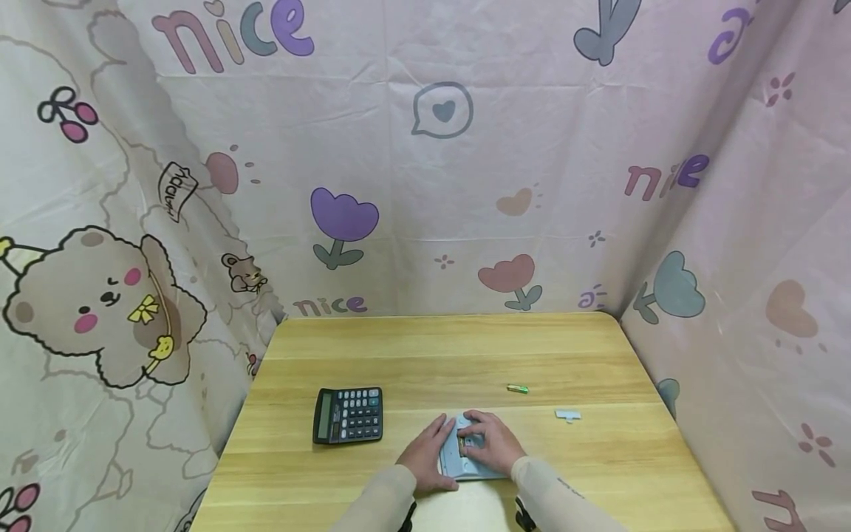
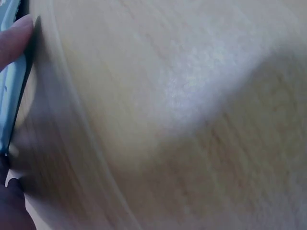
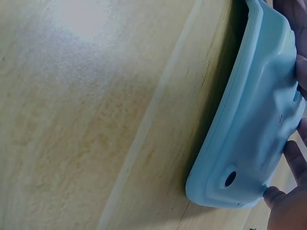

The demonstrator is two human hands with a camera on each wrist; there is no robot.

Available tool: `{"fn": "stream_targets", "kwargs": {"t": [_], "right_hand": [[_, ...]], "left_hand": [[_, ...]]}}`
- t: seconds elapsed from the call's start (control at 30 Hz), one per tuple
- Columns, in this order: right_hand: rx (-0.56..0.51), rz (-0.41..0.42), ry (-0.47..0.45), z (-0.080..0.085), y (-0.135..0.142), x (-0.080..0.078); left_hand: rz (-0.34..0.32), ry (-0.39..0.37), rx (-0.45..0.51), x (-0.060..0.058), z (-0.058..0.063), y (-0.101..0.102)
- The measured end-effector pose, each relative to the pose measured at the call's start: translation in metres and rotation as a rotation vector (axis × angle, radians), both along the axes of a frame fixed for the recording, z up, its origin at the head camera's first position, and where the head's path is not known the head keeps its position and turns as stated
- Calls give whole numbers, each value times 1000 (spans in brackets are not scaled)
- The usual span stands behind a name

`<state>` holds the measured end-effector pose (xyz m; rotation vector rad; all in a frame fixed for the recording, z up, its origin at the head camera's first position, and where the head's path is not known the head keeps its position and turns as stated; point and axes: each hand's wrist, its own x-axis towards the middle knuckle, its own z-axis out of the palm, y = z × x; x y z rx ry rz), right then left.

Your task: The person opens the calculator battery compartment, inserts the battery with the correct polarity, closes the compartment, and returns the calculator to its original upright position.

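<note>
From where I stand, the person has both bare hands on a pale blue device, which lies on the near part of the tabletop, just right of the middle. The left grip holds it along its left side, fingers at the far corner and thumb down by the near edge; the left wrist view shows one digit laid against the blue rim. The right grip comes in from the other side, thumb and fingers bent down at an opening in the upward face, where a small battery shows beside the fingertips. Whether they pinch that battery or only press on it, I cannot tell. In the right wrist view the blue casing has smooth sloping sides and a dark round spot near one corner, and fingertips touch its upper face. Beyond the right grip, well apart from it, a loose green battery lies on its side, and farther right, a little nearer the person, there is a small blue cover with a tab pointing toward the near edge. Over to the left, apart from the hands, a black calculator lies keys up, its display on its left side. The person wears pale sleeves, the right one marked with dark lettering, and a black band shows at each wrist. Behind the tabletop and along both sides hangs a pale curtain printed with tulips, hearts, "nice" and a bear.
</note>
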<state>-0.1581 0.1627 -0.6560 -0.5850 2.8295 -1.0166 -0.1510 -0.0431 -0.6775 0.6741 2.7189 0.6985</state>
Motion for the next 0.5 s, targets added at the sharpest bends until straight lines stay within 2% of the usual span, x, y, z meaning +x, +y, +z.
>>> {"fn": "stream_targets", "kwargs": {"t": [0.2,0.5], "right_hand": [[23,12,26,-1,1,0],[22,3,52,-2,8,0]], "left_hand": [[-10,20,-62,2,4,2],[-22,82,-81,5,3,2]]}}
